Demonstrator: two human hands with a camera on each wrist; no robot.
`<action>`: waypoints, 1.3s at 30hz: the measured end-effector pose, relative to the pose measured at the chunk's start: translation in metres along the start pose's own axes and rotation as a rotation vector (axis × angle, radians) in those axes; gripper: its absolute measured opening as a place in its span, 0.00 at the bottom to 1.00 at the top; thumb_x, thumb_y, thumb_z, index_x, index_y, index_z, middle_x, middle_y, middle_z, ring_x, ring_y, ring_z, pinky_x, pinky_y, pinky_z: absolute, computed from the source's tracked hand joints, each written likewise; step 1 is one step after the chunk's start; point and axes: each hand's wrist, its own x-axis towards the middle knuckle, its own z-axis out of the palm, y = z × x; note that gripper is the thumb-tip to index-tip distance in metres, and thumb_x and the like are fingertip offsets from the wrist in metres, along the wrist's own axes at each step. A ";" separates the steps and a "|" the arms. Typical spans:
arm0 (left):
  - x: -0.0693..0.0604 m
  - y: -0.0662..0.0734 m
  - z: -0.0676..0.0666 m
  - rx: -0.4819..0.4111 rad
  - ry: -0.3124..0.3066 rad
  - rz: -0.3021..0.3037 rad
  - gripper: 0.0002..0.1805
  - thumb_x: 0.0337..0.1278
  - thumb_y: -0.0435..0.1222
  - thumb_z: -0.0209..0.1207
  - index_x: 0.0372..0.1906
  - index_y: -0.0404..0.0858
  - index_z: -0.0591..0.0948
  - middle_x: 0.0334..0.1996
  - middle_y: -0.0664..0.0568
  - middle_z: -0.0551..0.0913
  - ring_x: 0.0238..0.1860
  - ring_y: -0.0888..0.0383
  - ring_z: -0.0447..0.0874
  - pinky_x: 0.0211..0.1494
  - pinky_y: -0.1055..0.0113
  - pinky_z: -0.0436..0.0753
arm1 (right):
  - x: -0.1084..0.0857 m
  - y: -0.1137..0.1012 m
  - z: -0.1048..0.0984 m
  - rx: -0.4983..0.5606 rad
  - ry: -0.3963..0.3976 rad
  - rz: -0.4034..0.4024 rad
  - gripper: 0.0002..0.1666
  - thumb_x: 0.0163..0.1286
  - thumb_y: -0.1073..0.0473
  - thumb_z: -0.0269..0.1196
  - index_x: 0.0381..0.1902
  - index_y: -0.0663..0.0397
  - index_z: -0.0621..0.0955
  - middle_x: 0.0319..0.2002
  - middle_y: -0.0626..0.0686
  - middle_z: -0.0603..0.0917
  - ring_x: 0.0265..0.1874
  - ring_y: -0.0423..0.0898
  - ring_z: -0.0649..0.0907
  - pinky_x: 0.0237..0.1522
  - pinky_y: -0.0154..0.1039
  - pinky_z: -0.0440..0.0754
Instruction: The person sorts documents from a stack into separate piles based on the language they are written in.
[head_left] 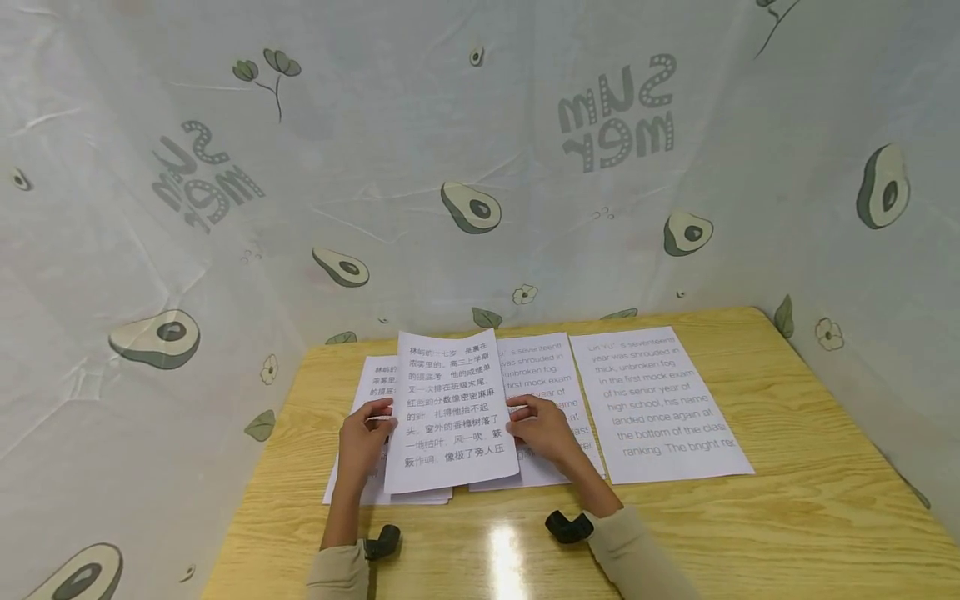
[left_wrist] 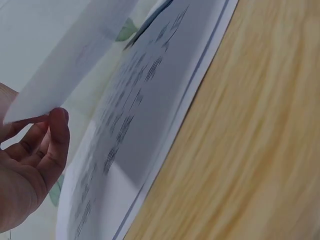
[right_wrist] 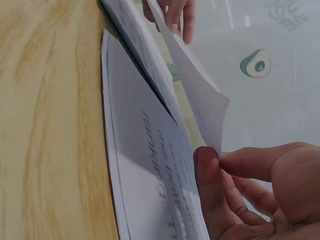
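Note:
A sheet of paper point(head_left: 450, 408) printed with Chinese text is held up off the table between both hands. My left hand point(head_left: 363, 442) pinches its left edge, and my right hand point(head_left: 546, 429) pinches its right edge between thumb and finger. In the left wrist view, a gap shows between the lifted sheet point(left_wrist: 65, 70) and the papers below. Under it on the left lies a stack of Chinese-text sheets point(head_left: 362, 471), partly hidden. Below its right side is a stack of English-text sheets point(head_left: 547, 367), also partly covered.
A separate English-text sheet point(head_left: 660, 408) lies flat to the right of the middle stack. All papers rest on a wooden table point(head_left: 810, 500). Behind the table hangs a pale cloth point(head_left: 405, 150) with avocado prints. Black wrist mounts point(head_left: 568, 527) sit at both cuffs.

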 end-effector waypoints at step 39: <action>0.026 -0.044 -0.078 0.058 -0.085 -0.093 0.21 0.74 0.27 0.61 0.67 0.30 0.82 0.58 0.33 0.84 0.46 0.53 0.86 0.41 0.75 0.85 | 0.007 -0.018 0.090 -0.170 -0.030 -0.126 0.28 0.64 0.66 0.73 0.63 0.65 0.84 0.37 0.54 0.91 0.30 0.42 0.90 0.34 0.35 0.87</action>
